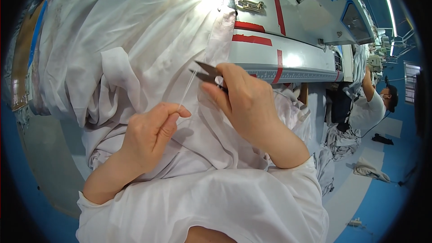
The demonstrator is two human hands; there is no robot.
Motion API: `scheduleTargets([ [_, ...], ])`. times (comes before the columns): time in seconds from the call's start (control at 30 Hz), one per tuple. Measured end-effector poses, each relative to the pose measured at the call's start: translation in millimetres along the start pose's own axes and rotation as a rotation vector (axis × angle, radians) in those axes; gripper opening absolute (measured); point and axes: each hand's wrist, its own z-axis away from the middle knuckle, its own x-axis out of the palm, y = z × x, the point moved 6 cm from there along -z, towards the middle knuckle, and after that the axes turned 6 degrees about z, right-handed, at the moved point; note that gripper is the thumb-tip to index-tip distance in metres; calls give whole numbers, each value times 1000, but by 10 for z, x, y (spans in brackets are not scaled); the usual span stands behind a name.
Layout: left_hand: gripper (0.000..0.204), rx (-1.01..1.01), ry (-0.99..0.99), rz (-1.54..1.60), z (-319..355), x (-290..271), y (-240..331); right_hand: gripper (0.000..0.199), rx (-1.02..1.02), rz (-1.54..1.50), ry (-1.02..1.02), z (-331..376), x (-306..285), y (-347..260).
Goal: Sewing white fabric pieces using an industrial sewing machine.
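Observation:
Pale fabric (pixel 166 54) lies in folds over the table and hangs down toward me. My left hand (pixel 155 130) is closed, thumb against the curled forefinger, pinching white thread (pixel 187 87). Up and to the right the thread runs taut to a pair of thread snips (pixel 208 73). My right hand (pixel 247 96) is wrapped round these snips, whose dark blades point left and stand apart, with the thread at the blades. Both hands are above the fabric, near its middle. The ends of the thread are too fine to make out.
A sewing machine (pixel 306 54) with red tape and a ruler strip stands at the right, its metal presser part (pixel 249 4) near the fabric. Farther right, a co-worker (pixel 371 105) sits by another machine. Crumpled cloth (pixel 342 141) is heaped between us.

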Motion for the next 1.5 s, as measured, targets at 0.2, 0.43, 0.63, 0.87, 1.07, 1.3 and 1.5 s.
scheduleTargets([
  [0.2,10,291,12,-163,-4,128,31,23,131,-158,-94,-151,94,181],
  [0.43,11,317,-91,-130,14,183,118,21,218,-239,-133,-54,116,379],
  [0.63,10,72,-44,38,137,52,115,19,106,-266,-6,357,-276,161],
  [0.87,11,75,-30,32,169,94,111,29,-58,-91,-65,466,-72,-142],
  [1.07,10,291,-133,-70,289,134,288,19,-7,-280,-8,377,25,6],
  [1.3,25,399,-370,-98,625,190,451,24,116,-249,-163,810,-93,120],
  [1.5,23,377,-330,-32,717,260,444,24,61,-107,-12,865,-222,70],
])
